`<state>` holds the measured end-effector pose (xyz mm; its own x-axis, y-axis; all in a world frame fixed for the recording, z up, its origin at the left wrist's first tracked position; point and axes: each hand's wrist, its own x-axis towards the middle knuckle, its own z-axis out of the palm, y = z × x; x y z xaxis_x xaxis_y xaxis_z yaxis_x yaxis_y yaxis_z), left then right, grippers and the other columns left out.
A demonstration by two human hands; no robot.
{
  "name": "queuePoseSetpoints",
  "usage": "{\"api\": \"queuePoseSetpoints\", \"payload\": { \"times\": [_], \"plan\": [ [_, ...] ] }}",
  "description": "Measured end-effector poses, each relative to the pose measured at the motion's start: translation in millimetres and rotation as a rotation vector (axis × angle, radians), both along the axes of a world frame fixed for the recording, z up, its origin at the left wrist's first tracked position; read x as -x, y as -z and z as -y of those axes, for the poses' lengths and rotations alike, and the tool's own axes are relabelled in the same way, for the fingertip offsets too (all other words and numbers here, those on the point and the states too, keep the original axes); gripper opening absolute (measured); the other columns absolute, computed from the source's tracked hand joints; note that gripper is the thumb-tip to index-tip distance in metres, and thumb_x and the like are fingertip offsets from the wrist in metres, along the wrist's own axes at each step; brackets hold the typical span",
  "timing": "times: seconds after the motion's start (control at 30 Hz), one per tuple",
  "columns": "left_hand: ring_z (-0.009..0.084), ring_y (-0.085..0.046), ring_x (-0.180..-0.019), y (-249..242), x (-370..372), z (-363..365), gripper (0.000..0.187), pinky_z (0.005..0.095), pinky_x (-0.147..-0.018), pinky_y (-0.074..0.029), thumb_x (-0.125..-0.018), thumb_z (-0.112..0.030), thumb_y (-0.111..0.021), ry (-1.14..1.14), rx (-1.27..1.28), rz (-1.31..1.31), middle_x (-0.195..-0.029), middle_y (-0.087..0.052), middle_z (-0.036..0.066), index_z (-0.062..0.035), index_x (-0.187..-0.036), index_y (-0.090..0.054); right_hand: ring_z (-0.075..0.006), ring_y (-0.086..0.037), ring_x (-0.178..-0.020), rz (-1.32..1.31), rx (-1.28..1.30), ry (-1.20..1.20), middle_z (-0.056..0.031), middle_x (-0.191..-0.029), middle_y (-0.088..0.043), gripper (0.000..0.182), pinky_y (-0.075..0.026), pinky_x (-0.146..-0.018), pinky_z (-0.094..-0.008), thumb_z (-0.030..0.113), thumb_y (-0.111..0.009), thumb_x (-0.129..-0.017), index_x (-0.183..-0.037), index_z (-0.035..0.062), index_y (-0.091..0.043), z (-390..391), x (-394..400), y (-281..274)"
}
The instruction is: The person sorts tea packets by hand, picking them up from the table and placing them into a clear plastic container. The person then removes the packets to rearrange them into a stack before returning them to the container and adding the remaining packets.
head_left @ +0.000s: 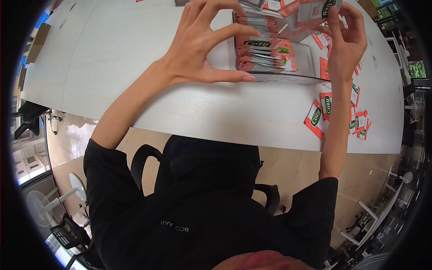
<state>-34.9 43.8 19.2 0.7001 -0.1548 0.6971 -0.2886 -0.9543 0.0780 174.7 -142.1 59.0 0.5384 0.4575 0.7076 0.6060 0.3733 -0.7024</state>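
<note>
A clear-walled box (311,77) on the table holds a row of red and white "Cozy" sachets (265,53) standing on edge. My left hand (198,42) is spread at the box's left side. Its thumb tip lies at the near left corner, and its index finger reaches over the sachets. Up at the box's far right, my right hand (347,42) pinches a red and white sachet (310,11) between thumb and fingers. The held sachet is tilted and partly cut off by the top of the view.
Loose Cozy sachets (316,118) are scattered on the white table (135,58) to the right, some under my right forearm. More packets and a dark container lie at the far edge of view. A black office chair (146,164) stands at the table's front edge.
</note>
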Motion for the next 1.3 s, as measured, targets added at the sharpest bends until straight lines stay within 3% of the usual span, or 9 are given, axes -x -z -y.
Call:
{"api": "queuePoseSetpoints", "payload": {
  "times": [0.17,0.23,0.37,0.57,0.67,0.87,0.9,1.07,1.3],
  "plan": [
    [0.031,-0.039,-0.126,-1,-1,5,0.071,0.047,-0.105,-0.032,-0.061,-0.06,-0.082,-0.106,-0.007,-0.023,-0.135,-0.051,0.007,-0.0237,-0.121,-0.07,-0.0066,-0.061,-0.072,0.028,-0.006,0.017,-0.0008,-0.09,-0.059,0.015,-0.055,-0.051,-0.0215,0.014,-0.063,-0.1,-0.11,0.0041,-0.057,-3,4,10],
    [0.0317,-0.038,-0.125,-1,-1,5,0.074,0.048,-0.104,-0.033,-0.061,-0.059,-0.083,-0.097,0.003,-0.028,-0.134,-0.05,0.008,-0.0211,-0.123,-0.068,-0.0165,-0.07,-0.088,0.085,0.069,-0.151,-0.0069,-0.101,-0.067,0.019,-0.062,-0.07,-0.0308,0.005,-0.069,-0.094,-0.11,-0.0015,-0.061,6,-3,6],
    [0.0323,-0.039,-0.125,0,-1,6,0.074,0.0488,-0.103,-0.034,-0.061,-0.057,-0.084,-0.073,0.048,-0.009,-0.134,-0.05,0.009,-0.0174,-0.122,-0.066,-0.0138,-0.074,-0.077,0.229,0.104,-0.077,-0.005,-0.092,-0.073,0.018,-0.058,-0.063,-0.023,0.0,-0.075,-0.087,-0.102,0.001,-0.066,4,20,3],
    [0.0302,-0.044,-0.119,0,-1,1,0.069,0.0464,-0.1,-0.037,-0.064,-0.051,-0.083,-0.005,0.164,0.0,-0.124,-0.052,0.011,-0.0122,-0.119,-0.067,-0.0167,-0.074,-0.075,0.592,0.362,-0.031,-0.0064,-0.092,-0.075,0.018,-0.059,-0.067,-0.0262,-0.001,-0.077,-0.081,-0.097,0.0036,-0.071,5,24,-1],
    [0.0285,-0.048,-0.113,6,-2,-1,0.065,0.0424,-0.096,-0.041,-0.067,-0.05,-0.082,0.015,0.203,0.074,-0.117,-0.052,0.011,-0.0103,-0.116,-0.068,-0.0181,-0.075,-0.075,0.575,0.467,-0.085,-0.0059,-0.09,-0.075,0.018,-0.058,-0.068,-0.0274,0.0,-0.078,-0.079,-0.096,0.0052,-0.073,3,31,-2],
    [0.0274,-0.051,-0.109,8,-1,0,0.058,0.0389,-0.092,-0.043,-0.073,-0.047,-0.08,0.012,0.205,0.083,-0.113,-0.052,0.011,-0.0083,-0.115,-0.069,-0.0165,-0.073,-0.075,0.778,0.363,-0.06,-0.0052,-0.086,-0.076,0.014,-0.057,-0.071,-0.0266,0.002,-0.077,-0.082,-0.096,0.0043,-0.074,1,26,-13],
    [0.0268,-0.05,-0.109,8,-1,-3,0.052,0.0382,-0.092,-0.043,-0.077,-0.043,-0.079,0.043,0.219,0.08,-0.113,-0.052,0.011,-0.0078,-0.114,-0.069,-0.0165,-0.073,-0.075,0.779,0.363,-0.061,-0.0052,-0.086,-0.076,0.014,-0.057,-0.071,-0.0266,0.002,-0.077,-0.082,-0.096,0.0043,-0.074,3,26,-11],
    [0.0243,-0.051,-0.109,10,-3,-5,0.034,0.0361,-0.093,-0.043,-0.089,-0.03,-0.073,0.078,0.291,0.085,-0.111,-0.052,0.01,-0.009,-0.115,-0.07,-0.0121,-0.072,-0.078,0.065,0.28,-0.131,-0.0061,-0.086,-0.075,0.019,-0.055,-0.069,-0.0244,0.011,-0.073,-0.092,-0.107,0.0017,-0.067,10,16,-3],
    [0.0187,-0.052,-0.103,-9,-8,9,0.022,0.034,-0.085,-0.043,-0.084,-0.029,-0.079,-0.047,0.337,0.018,-0.1,-0.056,0.002,-0.0137,-0.1,-0.076,-0.0062,-0.056,-0.06,0.072,0.044,0.148,-0.0029,-0.08,-0.07,0.02,-0.041,-0.053,-0.0216,0.018,-0.067,-0.099,-0.11,0.0016,-0.064,8,-9,-3]
  ]
}}
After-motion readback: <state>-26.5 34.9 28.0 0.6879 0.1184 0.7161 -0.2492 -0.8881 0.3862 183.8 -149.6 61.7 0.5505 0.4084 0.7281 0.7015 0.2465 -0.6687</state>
